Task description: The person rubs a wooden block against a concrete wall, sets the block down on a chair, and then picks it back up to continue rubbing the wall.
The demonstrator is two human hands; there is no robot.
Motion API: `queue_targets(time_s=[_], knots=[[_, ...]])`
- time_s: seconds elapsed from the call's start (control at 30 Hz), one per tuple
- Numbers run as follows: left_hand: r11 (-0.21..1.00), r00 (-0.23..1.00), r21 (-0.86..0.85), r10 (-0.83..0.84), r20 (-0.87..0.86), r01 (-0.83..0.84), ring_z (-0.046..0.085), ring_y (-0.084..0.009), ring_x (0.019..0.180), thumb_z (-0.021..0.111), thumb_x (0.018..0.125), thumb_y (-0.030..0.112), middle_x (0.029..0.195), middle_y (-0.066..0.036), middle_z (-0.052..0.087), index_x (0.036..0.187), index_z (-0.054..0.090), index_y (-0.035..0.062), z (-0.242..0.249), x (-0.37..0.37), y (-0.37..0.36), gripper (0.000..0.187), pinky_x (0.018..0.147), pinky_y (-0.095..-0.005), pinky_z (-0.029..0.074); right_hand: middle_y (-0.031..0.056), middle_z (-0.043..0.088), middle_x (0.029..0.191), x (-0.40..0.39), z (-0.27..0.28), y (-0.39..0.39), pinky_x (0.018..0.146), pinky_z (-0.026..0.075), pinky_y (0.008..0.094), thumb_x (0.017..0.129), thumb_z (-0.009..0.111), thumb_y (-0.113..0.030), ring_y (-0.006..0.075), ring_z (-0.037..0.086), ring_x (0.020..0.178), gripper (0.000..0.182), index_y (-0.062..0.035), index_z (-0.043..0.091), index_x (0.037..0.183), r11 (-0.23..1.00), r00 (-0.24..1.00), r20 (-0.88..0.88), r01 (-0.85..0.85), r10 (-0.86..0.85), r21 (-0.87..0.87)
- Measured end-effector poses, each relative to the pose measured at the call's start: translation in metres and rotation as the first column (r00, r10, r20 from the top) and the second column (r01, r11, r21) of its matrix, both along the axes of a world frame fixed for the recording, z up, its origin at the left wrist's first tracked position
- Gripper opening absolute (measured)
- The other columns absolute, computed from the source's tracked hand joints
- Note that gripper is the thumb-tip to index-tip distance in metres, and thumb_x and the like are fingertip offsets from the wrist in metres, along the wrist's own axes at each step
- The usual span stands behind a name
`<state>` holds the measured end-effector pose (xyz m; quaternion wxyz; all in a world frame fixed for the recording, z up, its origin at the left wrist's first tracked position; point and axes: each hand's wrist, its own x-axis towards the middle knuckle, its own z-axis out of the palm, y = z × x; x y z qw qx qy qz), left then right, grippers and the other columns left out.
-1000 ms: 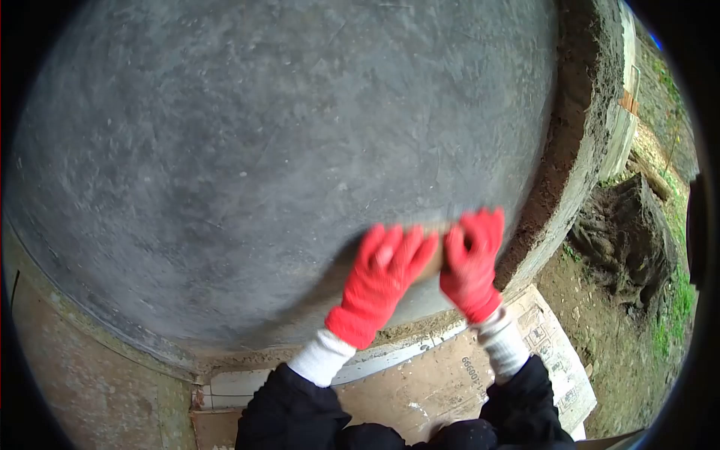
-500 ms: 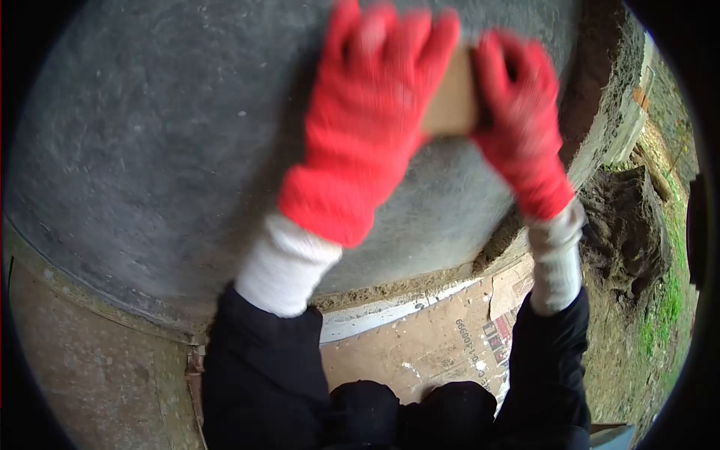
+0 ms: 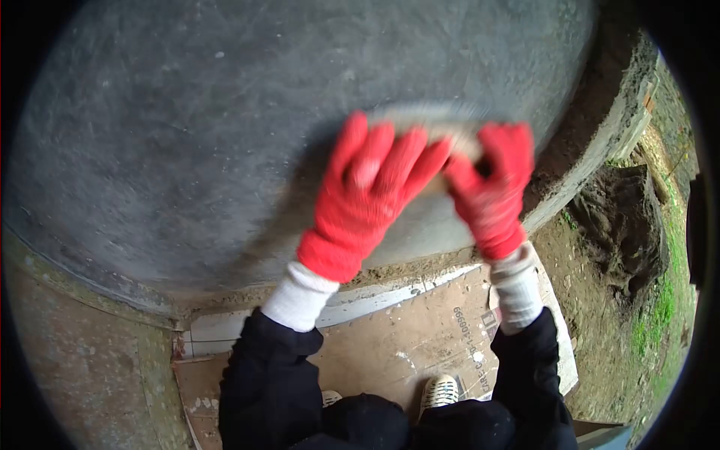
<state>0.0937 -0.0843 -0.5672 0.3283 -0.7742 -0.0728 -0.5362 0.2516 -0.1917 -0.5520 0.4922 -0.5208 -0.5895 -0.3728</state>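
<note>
A broad grey plastered wall (image 3: 225, 135) fills the view. One flat tan wooden float (image 3: 450, 146), blurred, is pressed against it near the wall's right edge, apparently for firm, even pressure. It is gripped at both ends by two red-gloved hands: the left hand (image 3: 367, 195) with fingers spread over it, the right hand (image 3: 495, 191) curled round it. One brown cardboard sheet (image 3: 405, 345) lies below

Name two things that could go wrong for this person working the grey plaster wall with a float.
Both hands, the left hand and the right hand, press one small float against the wall; it might slip and gouge the grey surface. The shoe stands on loose cardboard over soil, which could slide.
</note>
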Motion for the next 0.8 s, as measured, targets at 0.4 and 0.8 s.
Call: queue_targets(time_s=[0.4, 0.8], knots=[[0.963, 0.940, -0.239, 0.035, -0.340, -0.122, 0.041, -0.0241, 0.122, 0.066, 0.080, 0.015, 0.131, -0.002, 0.046, 0.136, 0.053, 0.0190, -0.258, -0.006, -0.021, 0.058, 0.110, -0.0437, 0.038, 0.0118, 0.053, 0.089, 0.002, -0.253, -0.020, 0.068, 0.045, 0.0432, 0.076, 0.077, -0.018, 0.0313, 0.053, 0.082, 0.038, -0.0097, 0.064, 0.111, 0.892, 0.996, -0.062, -0.085, 0.064, -0.444], [0.986, 0.995, -0.161, 0.025, -0.100, -0.041, 0.044, -0.0234, 0.118, 0.069, 0.082, 0.015, 0.130, 0.002, 0.048, 0.123, 0.063, 0.0245, -0.151, -0.008, -0.008, 0.043, 0.101, -0.0460, 0.042, 0.0102, 0.053, 0.081, -0.001, -0.138, 0.001, 0.077, 0.042, 0.0452, 0.066, 0.084, -0.039, 0.0306, 0.049, 0.075, 0.053, -0.0029, 0.058, 0.096, 0.979, 0.995, -0.095, 0.004, -0.023, -0.202]])
